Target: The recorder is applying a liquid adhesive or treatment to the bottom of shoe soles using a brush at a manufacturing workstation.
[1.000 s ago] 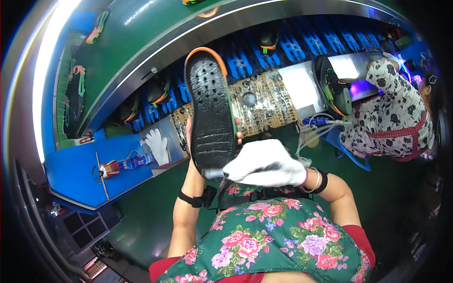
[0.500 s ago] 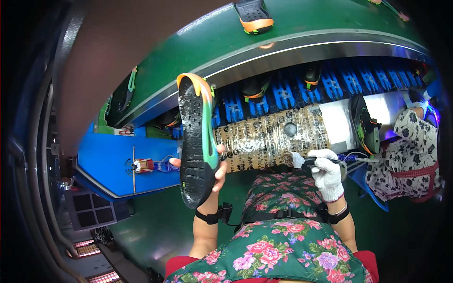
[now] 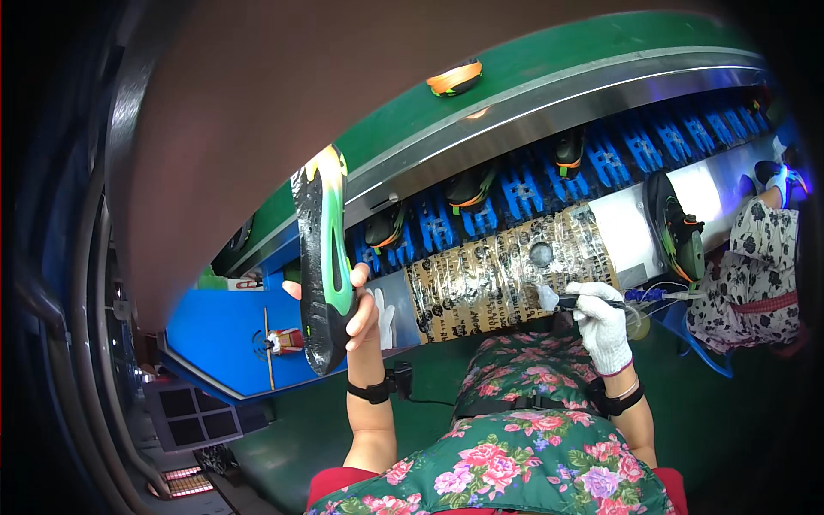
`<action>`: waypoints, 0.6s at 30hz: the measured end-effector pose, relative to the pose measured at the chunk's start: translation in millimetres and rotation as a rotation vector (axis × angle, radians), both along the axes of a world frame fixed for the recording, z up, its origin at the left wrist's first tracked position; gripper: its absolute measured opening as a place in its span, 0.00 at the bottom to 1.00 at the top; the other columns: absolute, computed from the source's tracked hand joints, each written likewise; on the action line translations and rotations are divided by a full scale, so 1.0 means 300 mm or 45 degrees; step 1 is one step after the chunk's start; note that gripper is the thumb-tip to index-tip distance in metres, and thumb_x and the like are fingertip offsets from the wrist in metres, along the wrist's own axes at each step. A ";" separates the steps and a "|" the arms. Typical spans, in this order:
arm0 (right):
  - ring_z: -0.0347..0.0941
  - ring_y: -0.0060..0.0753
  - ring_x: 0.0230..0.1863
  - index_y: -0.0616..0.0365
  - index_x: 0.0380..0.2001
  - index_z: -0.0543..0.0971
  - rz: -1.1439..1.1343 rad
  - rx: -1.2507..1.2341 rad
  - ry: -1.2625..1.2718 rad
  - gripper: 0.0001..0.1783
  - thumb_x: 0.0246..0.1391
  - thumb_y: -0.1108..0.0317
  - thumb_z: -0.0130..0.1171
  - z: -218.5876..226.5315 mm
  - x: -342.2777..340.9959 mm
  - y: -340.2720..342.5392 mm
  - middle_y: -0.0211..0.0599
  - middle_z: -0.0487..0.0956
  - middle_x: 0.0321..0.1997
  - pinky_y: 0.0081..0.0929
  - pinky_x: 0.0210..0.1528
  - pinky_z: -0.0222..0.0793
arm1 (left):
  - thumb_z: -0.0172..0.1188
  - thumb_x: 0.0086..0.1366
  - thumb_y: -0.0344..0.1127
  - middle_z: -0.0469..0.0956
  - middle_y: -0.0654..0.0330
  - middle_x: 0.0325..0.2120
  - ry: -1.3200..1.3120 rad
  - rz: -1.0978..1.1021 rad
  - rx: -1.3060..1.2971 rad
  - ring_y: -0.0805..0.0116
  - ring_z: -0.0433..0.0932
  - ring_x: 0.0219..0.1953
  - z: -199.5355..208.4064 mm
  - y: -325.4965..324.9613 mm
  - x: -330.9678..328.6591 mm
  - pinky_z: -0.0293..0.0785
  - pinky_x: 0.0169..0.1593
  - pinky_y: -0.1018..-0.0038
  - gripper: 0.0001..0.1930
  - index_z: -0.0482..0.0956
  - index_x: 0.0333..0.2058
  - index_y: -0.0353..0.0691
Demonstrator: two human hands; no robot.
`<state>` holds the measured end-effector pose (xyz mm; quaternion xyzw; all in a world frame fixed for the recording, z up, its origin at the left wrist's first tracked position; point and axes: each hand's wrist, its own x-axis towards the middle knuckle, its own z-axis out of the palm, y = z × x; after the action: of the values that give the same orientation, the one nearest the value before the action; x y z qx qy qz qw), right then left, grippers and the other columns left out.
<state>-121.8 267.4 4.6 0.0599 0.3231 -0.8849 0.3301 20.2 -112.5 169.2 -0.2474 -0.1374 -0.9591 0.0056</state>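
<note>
My bare left hand (image 3: 364,316) is wrapped round the heel end of a shoe sole (image 3: 316,266), holding it up on end. The sole is black on its inner face, with a green sidewall that fades to yellow and orange at the toe. On my right hand (image 3: 602,335) is a white knit glove, its fingers closed on the dark handle of a brush (image 3: 566,300) with a whitish tip. That tip sits over the near edge of the taped brown work surface (image 3: 489,279), apart from the sole.
Several shoe uppers (image 3: 470,187) rest along the blue slotted rack (image 3: 522,190). Behind it runs a green conveyor (image 3: 549,60) carrying an orange-and-black sole (image 3: 457,79). A black shoe (image 3: 671,225) stands at right, near a co-worker's patterned sleeve (image 3: 747,266). A blue side table (image 3: 215,326) is left.
The sole has moved left and turned, so more of its green side shows. My right hand still grips the brush. The conveyor sole has shifted, and the whole view has tilted slightly.
</note>
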 end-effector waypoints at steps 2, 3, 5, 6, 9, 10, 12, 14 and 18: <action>0.82 0.27 0.30 0.69 0.44 0.88 -0.013 0.074 0.034 0.12 0.56 0.82 0.66 0.002 -0.003 -0.009 0.52 0.91 0.47 0.23 0.36 0.79 | 0.58 0.74 0.73 0.60 0.32 0.69 -0.055 0.036 -0.076 0.40 0.83 0.39 0.029 -0.066 -0.011 0.88 0.26 0.61 0.55 0.46 0.80 0.36; 0.82 0.26 0.30 0.70 0.44 0.88 -0.014 0.026 -0.018 0.13 0.56 0.82 0.66 0.004 -0.004 -0.014 0.52 0.91 0.46 0.23 0.36 0.79 | 0.57 0.78 0.64 0.58 0.33 0.70 -0.038 0.022 -0.157 0.42 0.82 0.39 0.054 -0.123 -0.034 0.89 0.27 0.63 0.51 0.36 0.82 0.45; 0.82 0.26 0.30 0.71 0.45 0.89 0.000 0.114 0.036 0.13 0.56 0.81 0.66 0.009 -0.008 -0.026 0.51 0.91 0.46 0.22 0.36 0.79 | 0.58 0.80 0.50 0.56 0.35 0.74 0.012 -0.062 -0.190 0.44 0.81 0.42 0.101 -0.248 -0.112 0.90 0.30 0.66 0.50 0.29 0.84 0.51; 0.82 0.26 0.30 0.71 0.45 0.89 -0.014 0.053 0.006 0.13 0.56 0.81 0.66 0.012 -0.010 -0.033 0.51 0.91 0.46 0.22 0.36 0.79 | 0.59 0.79 0.47 0.55 0.36 0.75 -0.025 -0.055 -0.087 0.44 0.80 0.47 0.112 -0.302 -0.142 0.90 0.33 0.67 0.50 0.32 0.84 0.47; 0.82 0.26 0.32 0.67 0.44 0.89 0.056 0.148 0.067 0.12 0.57 0.80 0.66 0.012 -0.014 -0.052 0.50 0.91 0.47 0.22 0.36 0.81 | 0.61 0.75 0.44 0.48 0.38 0.80 -0.416 0.558 0.532 0.41 0.67 0.70 0.088 -0.388 -0.179 0.88 0.58 0.62 0.50 0.39 0.83 0.38; 0.82 0.26 0.32 0.67 0.45 0.89 0.094 0.111 0.050 0.12 0.57 0.80 0.66 0.010 -0.013 -0.055 0.49 0.91 0.47 0.22 0.36 0.81 | 0.55 0.80 0.56 0.44 0.37 0.82 -0.487 0.682 0.583 0.37 0.60 0.78 0.053 -0.377 -0.150 0.75 0.73 0.52 0.49 0.39 0.83 0.34; 0.82 0.25 0.32 0.67 0.46 0.89 0.082 0.156 0.080 0.13 0.57 0.80 0.66 0.004 -0.018 -0.058 0.49 0.91 0.47 0.22 0.37 0.81 | 0.52 0.80 0.62 0.41 0.35 0.83 -0.544 0.785 0.497 0.40 0.53 0.82 -0.024 -0.330 -0.078 0.61 0.82 0.52 0.51 0.43 0.81 0.25; 0.82 0.25 0.32 0.67 0.46 0.89 0.078 0.130 0.076 0.13 0.57 0.79 0.66 -0.005 -0.026 -0.057 0.49 0.91 0.48 0.22 0.37 0.81 | 0.51 0.83 0.59 0.51 0.34 0.81 -0.628 0.798 0.398 0.39 0.56 0.81 -0.068 -0.307 0.005 0.60 0.82 0.50 0.46 0.48 0.81 0.27; 0.81 0.24 0.32 0.67 0.45 0.89 0.076 0.170 0.097 0.12 0.58 0.79 0.66 -0.020 -0.046 -0.055 0.48 0.91 0.49 0.22 0.37 0.81 | 0.72 0.72 0.34 0.69 0.43 0.68 -1.006 1.599 -0.326 0.47 0.71 0.71 -0.048 -0.365 0.065 0.69 0.78 0.49 0.32 0.71 0.68 0.27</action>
<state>-135.5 250.8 -1.3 0.0385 0.3953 -0.8529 0.3390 39.8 -222.1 154.8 0.2411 -0.3548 -0.7696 0.4730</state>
